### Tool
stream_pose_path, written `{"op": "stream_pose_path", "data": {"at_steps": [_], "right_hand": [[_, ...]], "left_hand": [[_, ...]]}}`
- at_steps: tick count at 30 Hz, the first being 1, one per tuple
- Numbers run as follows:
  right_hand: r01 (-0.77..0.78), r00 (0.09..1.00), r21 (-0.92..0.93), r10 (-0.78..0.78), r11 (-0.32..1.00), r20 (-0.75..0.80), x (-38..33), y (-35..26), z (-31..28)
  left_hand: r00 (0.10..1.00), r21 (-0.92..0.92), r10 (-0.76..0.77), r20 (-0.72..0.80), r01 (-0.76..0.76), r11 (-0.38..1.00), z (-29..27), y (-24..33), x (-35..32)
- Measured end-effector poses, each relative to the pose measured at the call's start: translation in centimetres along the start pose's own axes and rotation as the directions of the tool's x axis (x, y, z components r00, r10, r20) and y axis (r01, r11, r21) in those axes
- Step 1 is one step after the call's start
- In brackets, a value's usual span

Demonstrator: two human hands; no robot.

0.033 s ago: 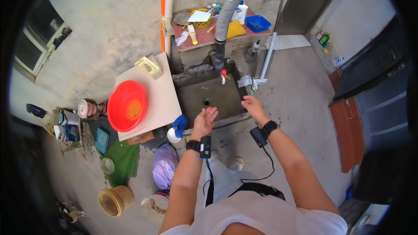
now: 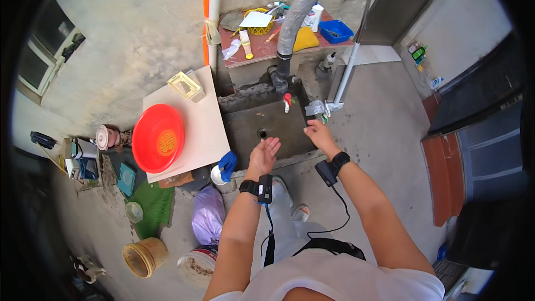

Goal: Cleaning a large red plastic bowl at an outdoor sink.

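Observation:
My left hand (image 2: 263, 155) is held over the near edge of the concrete sink (image 2: 243, 125), palm turned up and fingers stretched out, with nothing in it. Over the sink's near right corner is my right hand (image 2: 320, 135), its fingers loosely bent toward the left. No object shows in it. The hands are apart from each other. Between and beyond them, a tap with a red top (image 2: 287, 102) stands over the basin, whose floor has a dark round drain (image 2: 262, 133). Each wrist wears a black strap with a small box and cable.
Left of the sink, a board (image 2: 207, 134) carries a red basin (image 2: 157, 138) and a gold tray (image 2: 186, 85). Blue gloves (image 2: 227, 165) hang at its corner. Buckets (image 2: 145, 257) and a purple bag (image 2: 208, 214) stand nearer. A ledge (image 2: 267, 47) behind holds a blue tub (image 2: 333, 32).
The view has shifted slightly. My right hand is a little farther left, and more of my legs and feet shows below. Both hands keep nearly the same pose.

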State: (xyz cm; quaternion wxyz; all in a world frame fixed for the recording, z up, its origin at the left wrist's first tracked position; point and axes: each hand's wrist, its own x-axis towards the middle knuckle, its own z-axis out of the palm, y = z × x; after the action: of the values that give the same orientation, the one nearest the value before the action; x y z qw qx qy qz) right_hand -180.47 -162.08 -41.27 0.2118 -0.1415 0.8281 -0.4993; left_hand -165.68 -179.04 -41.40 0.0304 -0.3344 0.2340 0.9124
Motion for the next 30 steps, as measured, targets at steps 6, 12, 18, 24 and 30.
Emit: {"op": "stream_pose_path", "data": {"at_steps": [6, 12, 18, 24, 30], "right_hand": [[0.071, 0.997, -0.344, -0.066, 0.936, 0.028, 12.6, 1.5, 4.3], [0.25, 0.965, -0.581, -0.147, 0.774, 0.219, 17.0, 2.2, 5.4], [0.465, 0.88, -0.462, -0.337, 0.756, 0.335, 18.7, 3.0, 3.8], [0.09, 0.992, 0.128, -0.1, 0.988, 0.077, 16.5, 13.1, 6.6], [-0.61, 0.792, 0.617, 0.367, 0.497, 0.488, 17.1, 14.0, 10.5]], "left_hand": [[0.997, -0.118, -0.074, 0.036, 0.078, 0.99, -1.0, -0.3, 14.2], [0.991, -0.26, -0.129, 0.028, 0.131, 0.957, -2.9, -3.2, 21.7], [0.995, -0.384, -0.079, 0.056, 0.094, 0.918, -2.7, -4.7, 25.4], [0.998, -0.5, -0.055, -0.042, 0.027, 0.866, -1.1, -5.2, 25.5], [0.972, -0.566, 0.23, -0.044, -0.214, 0.796, -1.4, -6.7, 26.1]]}}
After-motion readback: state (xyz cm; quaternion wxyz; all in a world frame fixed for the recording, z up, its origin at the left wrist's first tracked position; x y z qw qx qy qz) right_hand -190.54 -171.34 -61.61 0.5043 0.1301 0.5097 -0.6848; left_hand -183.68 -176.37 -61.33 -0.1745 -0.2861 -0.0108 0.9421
